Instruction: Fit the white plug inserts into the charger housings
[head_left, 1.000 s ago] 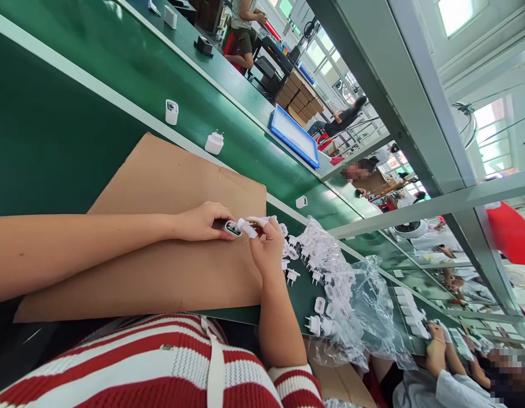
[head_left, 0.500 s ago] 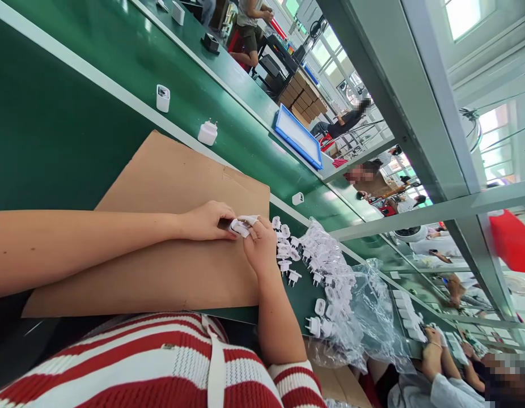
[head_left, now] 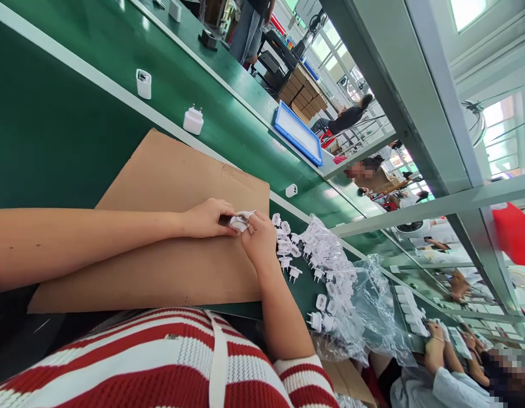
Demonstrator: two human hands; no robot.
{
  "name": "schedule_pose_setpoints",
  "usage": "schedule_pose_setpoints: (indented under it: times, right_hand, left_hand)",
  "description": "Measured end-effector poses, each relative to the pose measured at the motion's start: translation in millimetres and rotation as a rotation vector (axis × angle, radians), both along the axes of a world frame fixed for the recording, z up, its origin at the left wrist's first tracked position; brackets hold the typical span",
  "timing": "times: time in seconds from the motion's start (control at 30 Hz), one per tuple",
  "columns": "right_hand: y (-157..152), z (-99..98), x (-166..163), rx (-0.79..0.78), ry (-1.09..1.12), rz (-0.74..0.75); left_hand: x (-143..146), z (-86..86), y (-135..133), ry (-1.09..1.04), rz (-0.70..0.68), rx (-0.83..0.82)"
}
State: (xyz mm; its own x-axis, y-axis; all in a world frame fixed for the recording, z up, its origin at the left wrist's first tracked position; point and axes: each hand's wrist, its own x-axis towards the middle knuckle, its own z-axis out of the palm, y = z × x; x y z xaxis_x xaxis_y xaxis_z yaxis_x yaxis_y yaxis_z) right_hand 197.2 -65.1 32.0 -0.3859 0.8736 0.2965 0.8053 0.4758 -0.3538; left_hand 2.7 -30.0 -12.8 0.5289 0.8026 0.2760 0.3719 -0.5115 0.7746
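Observation:
Over a brown cardboard sheet [head_left: 194, 266], my two hands meet around a small white plastic piece [head_left: 238, 222], which looks like a charger housing. My left hand [head_left: 208, 218] is closed on its left side, thumb below and fingers above. On the other side my right hand [head_left: 261, 237] pinches it with thumb and fingertips, hiding part of it. Just right of my right hand lie several loose white plug chargers [head_left: 284, 243] on the green table. Beyond them is a heap of similar pieces in clear plastic bags [head_left: 334, 266].
White chargers stand spaced along the green conveyor belt [head_left: 245, 147]: one with an open end [head_left: 144, 84], one with prongs up [head_left: 193, 120], another farther right [head_left: 291, 190]. A blue-rimmed tray [head_left: 299, 133] rests beyond the belt. A metal frame [head_left: 398, 102] rises at right. Co-workers sit nearby.
The chargers on the belt have shifted left. My hands stay together on the white piece, with my right fingers slightly repositioned. In the background a different person stands by the far bench.

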Motion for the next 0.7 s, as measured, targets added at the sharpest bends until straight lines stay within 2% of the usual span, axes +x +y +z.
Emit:
schedule_pose_setpoints:
  times: [0.13,0.27,0.33,0.4,0.47,0.57,0.63,0.7]
  right_hand:
    - [-1.5,-10.9,1.1,0.03,0.074,-0.031]
    - [-1.8,-25.0,3.5,0.007,0.302,-0.068]
    - [0.4,-26.2,8.7,-0.01,0.401,-0.07]
    - [3.1,-23.6,17.3,0.039,0.354,-0.149]
    - [5.1,-20.4,27.5,0.09,0.153,-0.324]
    - [6.4,-20.4,40.9,0.009,-0.16,-0.567]
    - [7.8,-23.3,47.1,-0.072,-0.265,-0.602]
    - [10.2,-26.1,51.3,-0.094,-0.321,-0.582]
  left_hand:
    - [1.2,0.0,-4.1,0.014,0.032,-0.017]
    - [-0.1,7.7,-8.8,0.007,0.022,-0.102]
    - [-0.6,15.2,-1.2,0.007,0.049,-0.151]
    - [-1.6,25.0,19.0,0.033,0.157,-0.143]
    - [-4.3,35.7,50.9,0.082,0.31,-0.09]
    - [-11.8,50.3,105.0,0.161,0.524,-0.031]
    - [-17.2,56.0,131.8,0.207,0.652,-0.01]
    - [-21.7,56.1,144.5,0.245,0.746,0.008]
